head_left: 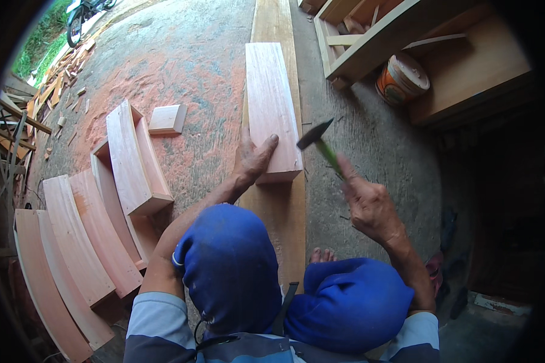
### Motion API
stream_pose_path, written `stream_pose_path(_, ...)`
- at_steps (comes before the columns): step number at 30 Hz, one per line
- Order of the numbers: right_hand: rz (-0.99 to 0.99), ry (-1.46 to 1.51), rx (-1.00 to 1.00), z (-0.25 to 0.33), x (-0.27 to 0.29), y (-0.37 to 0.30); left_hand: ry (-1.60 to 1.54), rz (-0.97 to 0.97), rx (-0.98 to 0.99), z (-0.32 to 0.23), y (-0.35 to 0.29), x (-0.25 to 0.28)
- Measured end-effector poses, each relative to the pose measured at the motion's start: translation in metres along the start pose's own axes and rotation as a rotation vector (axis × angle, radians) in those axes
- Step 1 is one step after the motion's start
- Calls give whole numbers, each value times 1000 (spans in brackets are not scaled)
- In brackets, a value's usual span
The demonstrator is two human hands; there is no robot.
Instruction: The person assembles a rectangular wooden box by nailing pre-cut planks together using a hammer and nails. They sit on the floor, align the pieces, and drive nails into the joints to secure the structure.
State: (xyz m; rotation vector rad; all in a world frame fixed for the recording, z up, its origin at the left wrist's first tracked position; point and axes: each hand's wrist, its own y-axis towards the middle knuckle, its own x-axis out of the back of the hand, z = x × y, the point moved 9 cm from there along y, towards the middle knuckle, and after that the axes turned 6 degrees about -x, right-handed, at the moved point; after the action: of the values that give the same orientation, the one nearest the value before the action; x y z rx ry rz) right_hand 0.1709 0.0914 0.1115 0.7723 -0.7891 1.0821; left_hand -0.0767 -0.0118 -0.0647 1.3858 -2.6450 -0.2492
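Observation:
My left hand (254, 158) grips the near left side of a long pale wooden box (272, 109), its thumb on the top face and its other fingers down the side, partly hidden. The box lies lengthwise on a long plank (275, 212) on the floor. In my right hand (369, 202) is a hammer (317, 139), held by its green handle. Its dark head is just right of the box's near end, above the floor and apart from the wood.
On the left lie several similar wooden boxes (82, 233), with a small wooden block (168, 120) beyond them. Nails (339, 118) are scattered on the concrete to the right. A bucket (402, 78) stands by large wooden frames (381, 45). Wood scraps (57, 91) line the far left.

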Motion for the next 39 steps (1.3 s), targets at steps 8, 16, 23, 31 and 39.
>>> stream_pose_path(8,-126,-51,-195,-19,5,-26,-71,51,157,-12,-6,-24)
stream_pose_path(16,-569,239,-30,-2,58,-41,-50,67,202,-17,-9,-22)
stream_pose_path(23,-146,-173,150,38,18,-3,-53,6,104,-5,-8,-6)
stream_pose_path(31,3,-68,-68,-18,-61,-34,-27,28,194,-20,-2,-11)
stream_pose_path(39,519,568,-599,-26,-158,-115,-169,-2,145,-16,-1,-26)
